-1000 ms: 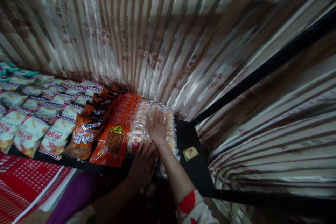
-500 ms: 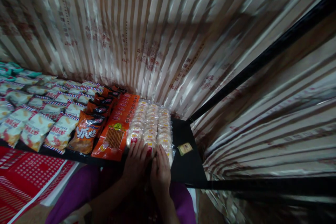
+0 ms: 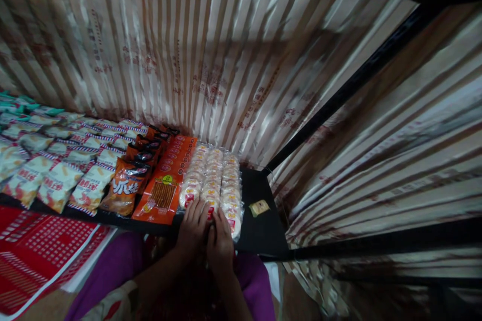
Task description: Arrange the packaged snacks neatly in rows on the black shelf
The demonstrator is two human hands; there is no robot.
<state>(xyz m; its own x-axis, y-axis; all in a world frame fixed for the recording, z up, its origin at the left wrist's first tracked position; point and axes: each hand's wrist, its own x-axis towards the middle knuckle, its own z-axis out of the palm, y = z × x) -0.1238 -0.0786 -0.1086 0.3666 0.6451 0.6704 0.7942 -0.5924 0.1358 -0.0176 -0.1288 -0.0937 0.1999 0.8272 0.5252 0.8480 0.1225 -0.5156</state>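
Note:
Three rows of clear-wrapped round white crackers (image 3: 213,175) lie on a black shelf (image 3: 259,238). At the front end of the middle row, my left hand (image 3: 193,225) rests with its fingers stretched over the nearest wrapped crackers. My right hand (image 3: 220,243) lies close beside it, fingers extended over the front between the middle and right rows. Both thumbs are mostly hidden, and neither hand visibly grips a packet. Left of the crackers is a flat orange snack bag (image 3: 163,193) with brown sticks pictured on it.
Orange puffed bags (image 3: 124,188), white snack bags (image 3: 90,185) and green ones (image 3: 15,105) fill the shelf to the left. A small yellowish packet (image 3: 259,207) lies on the right. Below left is a red basket (image 3: 48,241). A striped sheet (image 3: 211,50) and black bar (image 3: 339,95) stand behind.
The view has shifted slightly. My right hand has moved a little left and back off the right row, uncovering its front packet. The left hand stays at the front of the rows.

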